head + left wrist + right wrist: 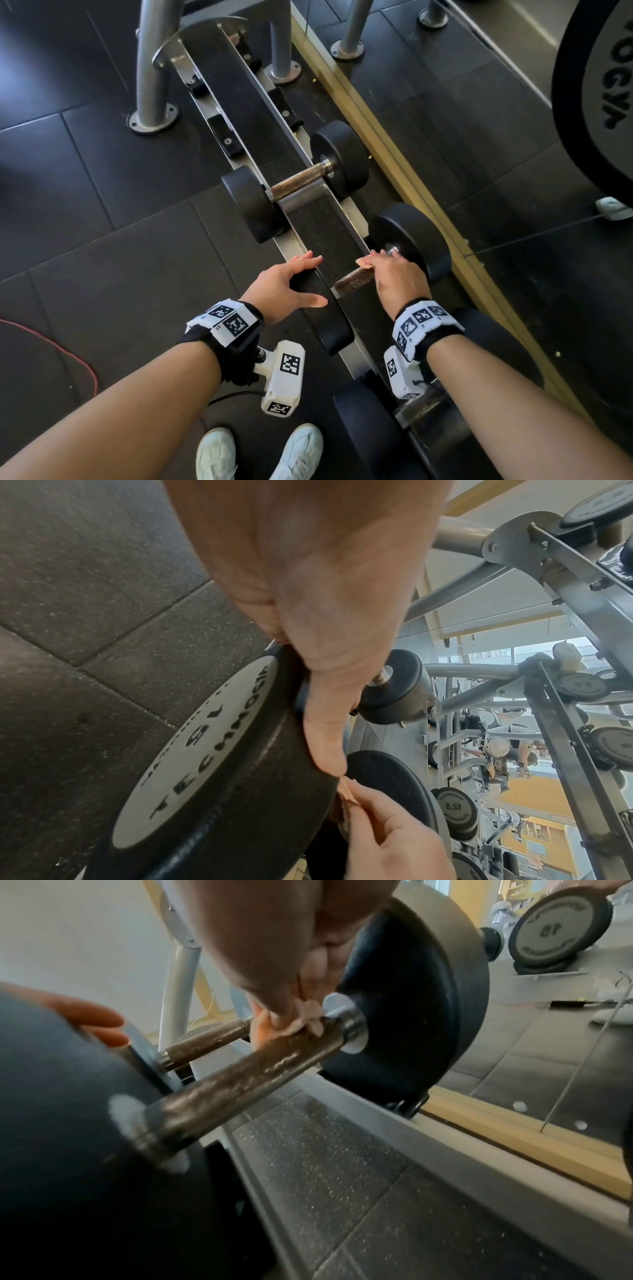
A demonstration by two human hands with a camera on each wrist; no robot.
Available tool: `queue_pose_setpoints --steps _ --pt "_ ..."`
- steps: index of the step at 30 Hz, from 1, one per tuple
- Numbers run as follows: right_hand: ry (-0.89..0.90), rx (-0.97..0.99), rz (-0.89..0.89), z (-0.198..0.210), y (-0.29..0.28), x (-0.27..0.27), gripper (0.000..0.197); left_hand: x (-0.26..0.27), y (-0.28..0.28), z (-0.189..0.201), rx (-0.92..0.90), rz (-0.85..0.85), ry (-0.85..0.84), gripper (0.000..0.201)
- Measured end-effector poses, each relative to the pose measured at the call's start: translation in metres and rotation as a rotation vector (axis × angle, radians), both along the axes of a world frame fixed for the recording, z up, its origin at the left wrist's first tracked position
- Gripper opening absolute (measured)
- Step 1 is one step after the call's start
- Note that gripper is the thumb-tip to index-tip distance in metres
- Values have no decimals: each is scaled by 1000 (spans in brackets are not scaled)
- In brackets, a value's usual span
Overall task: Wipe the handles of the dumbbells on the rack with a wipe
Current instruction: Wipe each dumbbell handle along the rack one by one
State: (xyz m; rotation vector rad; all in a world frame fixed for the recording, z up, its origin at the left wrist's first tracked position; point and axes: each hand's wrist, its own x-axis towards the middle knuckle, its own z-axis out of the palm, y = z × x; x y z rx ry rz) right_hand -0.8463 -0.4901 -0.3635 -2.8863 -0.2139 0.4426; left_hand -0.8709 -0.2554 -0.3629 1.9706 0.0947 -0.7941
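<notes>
Dark speckled rubber floor tiles (102, 192) cover a gym room, and a yellow-framed wall mirror (479, 144) runs along the far side of a low grey metal dumbbell rack (294, 202) on tubular legs. Three black round-headed dumbbells with brown, worn metal handles sit on this tier: a far dumbbell (298, 181), a middle dumbbell (407, 236) and a near dumbbell (421, 407) partly hidden under the right forearm. Several saddles beyond the far one hold nothing.

The left hand (287, 287) lies on the middle dumbbell's near black head, fingers spread and relaxed over its rim, thumb along the edge; it grasps nothing. The right hand (394, 277) is clenched round the middle dumbbell's handle (246, 1069) close to the far head, pressing a small crumpled pale wipe (308, 1018) against the bar; the wipe peeks out between fingers and metal.

Two pale sneakers (260, 452) stand on the floor below. A red cable (68, 349) curls at the left, and a large black weight plate (596, 102) leans at the upper right. Tagged white wrist cameras (284, 380) hang under both wrists.
</notes>
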Motion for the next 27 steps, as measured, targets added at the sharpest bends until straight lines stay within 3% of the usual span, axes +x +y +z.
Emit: queue_pose_setpoints --steps 2,5,7,13,17,22,27 --pt "-6 46 65 -2 8 -13 39 0 0 -2 -1 6 -7 76" --pt "33 81 308 0 16 -30 41 0 0 -3 -1 11 -17 76" --pt "40 59 352 4 11 -26 40 0 0 -3 -2 13 -16 76" --pt "-82 18 31 -3 -13 -6 40 -1 0 -4 -7 27 -3 75" --pt "-117 32 126 -11 -9 -17 36 -1 0 -4 -18 19 -4 76" --pt "-172 66 112 -4 -12 -8 24 -1 0 -3 -17 15 -12 76" --pt "-151 121 153 -1 -12 9 25 -2 0 -3 -32 15 -4 76"
